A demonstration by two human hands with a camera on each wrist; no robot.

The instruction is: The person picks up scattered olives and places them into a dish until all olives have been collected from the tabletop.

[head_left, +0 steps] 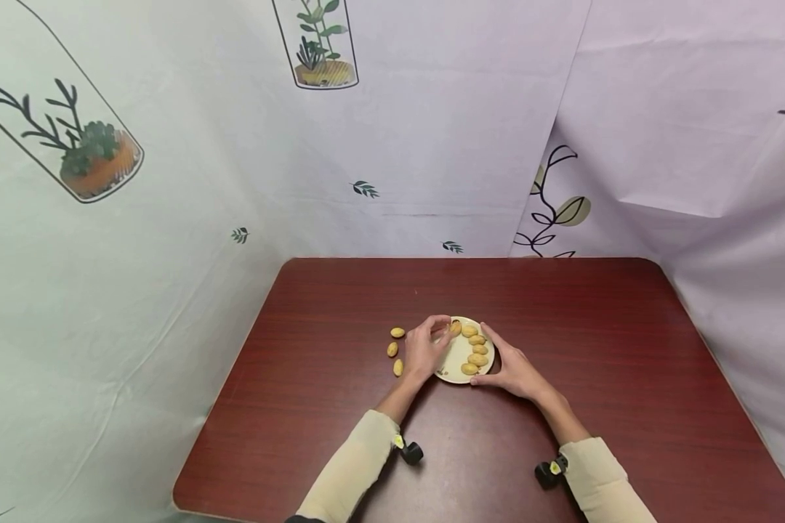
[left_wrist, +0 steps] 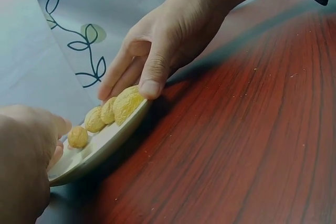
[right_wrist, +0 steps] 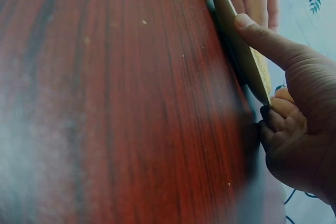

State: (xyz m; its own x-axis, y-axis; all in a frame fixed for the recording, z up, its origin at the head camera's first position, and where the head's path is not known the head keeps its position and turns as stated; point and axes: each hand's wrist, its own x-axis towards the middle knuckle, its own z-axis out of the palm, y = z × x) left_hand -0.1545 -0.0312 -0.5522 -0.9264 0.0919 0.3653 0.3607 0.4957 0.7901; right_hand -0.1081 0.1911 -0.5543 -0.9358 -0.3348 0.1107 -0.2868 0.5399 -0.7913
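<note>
A small cream plate (head_left: pixel 456 356) sits on the table with several yellow, wrinkled oval pieces (head_left: pixel 477 359) along its right side. My right hand (head_left: pixel 515 372) grips the plate at its right edge, thumb at the near rim and fingers toward the far rim. The right wrist view shows the right thumb (right_wrist: pixel 244 21) against the rim. From the left, my left hand (head_left: pixel 425 350) reaches over the plate, pinching a yellow oval piece (head_left: pixel 456 328) near the far rim. In the left wrist view, the left hand (left_wrist: pixel 26 156) partly hides the plate's left end.
Three more yellow oval pieces (head_left: pixel 392 349) lie on the table just left of the plate. The dark red wooden table (head_left: pixel 340 305) has pale crumbs on it. White printed cloth (head_left: pixel 432 145) hangs behind and at both sides. A small black device (head_left: pixel 411 453) is strapped to each wrist.
</note>
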